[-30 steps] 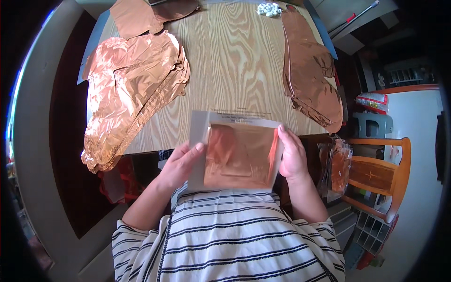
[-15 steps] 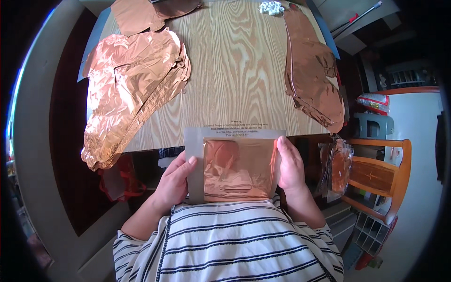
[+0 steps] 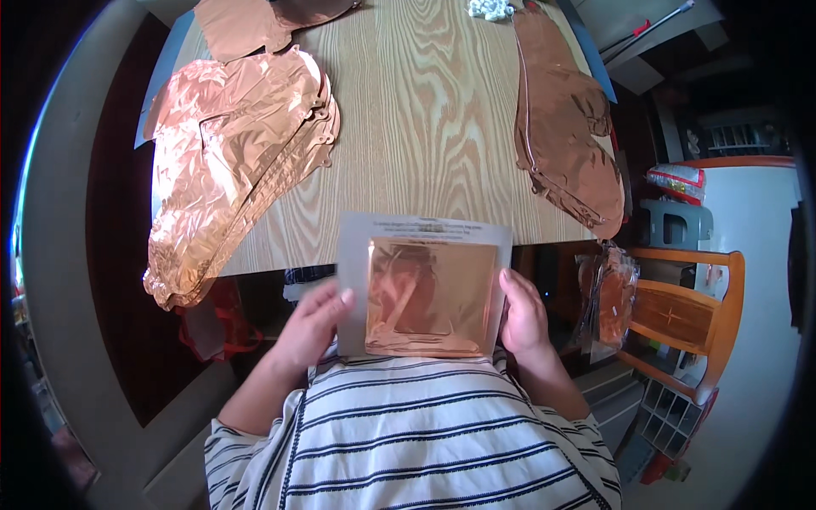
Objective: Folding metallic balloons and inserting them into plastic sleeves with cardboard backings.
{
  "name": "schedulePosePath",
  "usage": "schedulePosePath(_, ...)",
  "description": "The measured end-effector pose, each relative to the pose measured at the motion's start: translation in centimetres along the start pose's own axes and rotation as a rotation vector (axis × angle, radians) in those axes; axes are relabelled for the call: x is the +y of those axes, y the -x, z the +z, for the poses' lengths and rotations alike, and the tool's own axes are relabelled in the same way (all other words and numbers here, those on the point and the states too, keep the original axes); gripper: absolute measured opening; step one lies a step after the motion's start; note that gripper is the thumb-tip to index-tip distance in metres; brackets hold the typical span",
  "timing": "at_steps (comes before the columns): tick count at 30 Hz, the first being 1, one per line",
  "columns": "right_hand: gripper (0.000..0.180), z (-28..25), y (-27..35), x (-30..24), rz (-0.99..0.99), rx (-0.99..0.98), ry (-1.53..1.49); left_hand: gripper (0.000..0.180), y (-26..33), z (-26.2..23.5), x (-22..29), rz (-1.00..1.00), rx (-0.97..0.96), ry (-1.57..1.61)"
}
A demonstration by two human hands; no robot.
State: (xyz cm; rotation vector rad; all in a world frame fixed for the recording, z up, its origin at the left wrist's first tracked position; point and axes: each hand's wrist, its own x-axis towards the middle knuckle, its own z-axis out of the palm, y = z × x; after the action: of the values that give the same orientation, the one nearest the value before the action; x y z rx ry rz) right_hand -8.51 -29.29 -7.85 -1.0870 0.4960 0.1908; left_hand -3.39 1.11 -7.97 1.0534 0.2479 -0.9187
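Observation:
A clear flat plastic bag with a printed warning along its top stands upright in front of my shirt. Inside it lies a folded copper-coloured foil balloon, shiny and creased. My left hand, a little smeared by motion, is at the bag's left edge, its thumb tip over the margin and its fingers partly hidden. On the right edge, my right hand grips the bag with the thumb in front and the other fingers behind.
Large flat copper foil balloons lie on the wood-grain table: a crinkled one at left and another at right. Small white pieces sit at the far edge. Right of me stand a wooden chair and wrapped foil packets.
The bag has tilted and shifted slightly, and its reflections differ. My left hand has moved a little; my right hand has slid slightly lower along the bag's edge.

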Motion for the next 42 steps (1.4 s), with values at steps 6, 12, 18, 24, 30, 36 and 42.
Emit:
schedulePosePath(6,0.037,-0.7,-0.9,-1.8,0.036,-0.142,-0.017,0.037,-2.8,1.2,1.1,0.220,0.068,0.121)
schedulePosePath(12,0.032,1.2,-1.3,-0.9,-0.072,0.064,0.117,0.031,-2.5,1.6,1.7,0.224,0.011,0.150)
schedulePosePath(18,0.033,-1.0,1.2,1.3,0.070,0.016,0.253,0.042,0.3,1.8,-1.0,0.176,0.125,0.035)
schedulePosePath(24,0.031,0.6,2.1,1.5,0.034,0.183,0.311,0.052,1.5,1.6,-1.6,0.185,0.110,0.079)
schedulePosePath(30,0.035,0.1,0.0,0.0,-0.051,-0.138,0.301,0.113,0.8,3.3,0.3,0.255,0.059,-0.051)
schedulePosePath(36,0.067,0.7,0.1,0.6,-0.104,-0.253,0.104,0.107,-0.4,3.3,-0.6,0.333,0.134,-0.236)
schedulePosePath(42,0.063,1.0,0.8,0.5,-0.057,-0.195,0.124,0.095,-0.9,2.3,-2.0,0.498,0.183,-0.529)
